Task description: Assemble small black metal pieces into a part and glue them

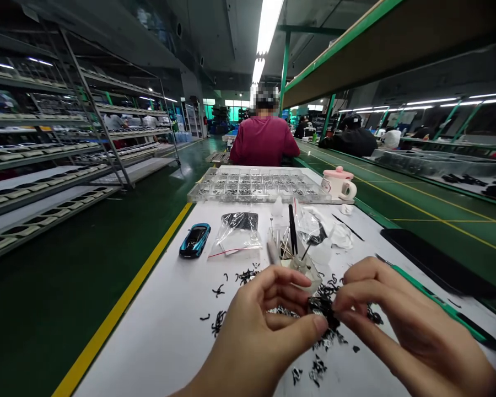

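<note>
Together, we hold a dark part (pixel 321 310) over the table (pixel 149 342): our left hand (pixel 260 328) curls with thumb and fingers closed on it, our right hand (pixel 417 317) pinches its other side, and loose black bits (pixel 317 370) lie scattered below.

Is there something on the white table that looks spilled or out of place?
Small curved black parts lie loose in scattered clumps on the white tabletop, almost as if spilled, although a clear compartmented plastic tray stands beyond them. It may be deliberate.
</note>
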### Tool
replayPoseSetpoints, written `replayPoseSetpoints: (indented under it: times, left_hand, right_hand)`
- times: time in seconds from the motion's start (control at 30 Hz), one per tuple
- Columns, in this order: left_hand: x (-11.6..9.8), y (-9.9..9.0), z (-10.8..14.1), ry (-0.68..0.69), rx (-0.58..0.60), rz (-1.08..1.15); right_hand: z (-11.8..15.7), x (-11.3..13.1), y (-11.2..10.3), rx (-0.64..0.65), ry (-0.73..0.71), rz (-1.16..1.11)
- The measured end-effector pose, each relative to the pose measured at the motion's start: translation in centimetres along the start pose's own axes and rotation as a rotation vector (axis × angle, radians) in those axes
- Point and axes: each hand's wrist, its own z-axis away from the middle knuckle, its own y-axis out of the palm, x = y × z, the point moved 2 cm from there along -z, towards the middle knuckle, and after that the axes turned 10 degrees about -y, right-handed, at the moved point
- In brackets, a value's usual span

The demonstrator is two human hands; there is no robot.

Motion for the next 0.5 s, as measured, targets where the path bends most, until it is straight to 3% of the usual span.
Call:
replayPoseSetpoints:
  times: [0.13, 0.37, 0.5]
  left_hand:
    - [0.0, -0.1, -0.1, -0.048, -0.009, 0.006]
    - [-0.4, 0.3, 0.4, -0.053, -0.020, -0.039]
    - [-0.9, 0.8, 0.9, -0.043, -0.068, -0.054]
  right_hand:
    - [0.5, 0.1, 0.4, 0.007, -0.110, 0.184]
    - [0.4, 1.9, 1.1, -0.316, -0.144, 0.360]
    - [0.4, 1.7, 0.4, -0.197, -0.347, 0.439]
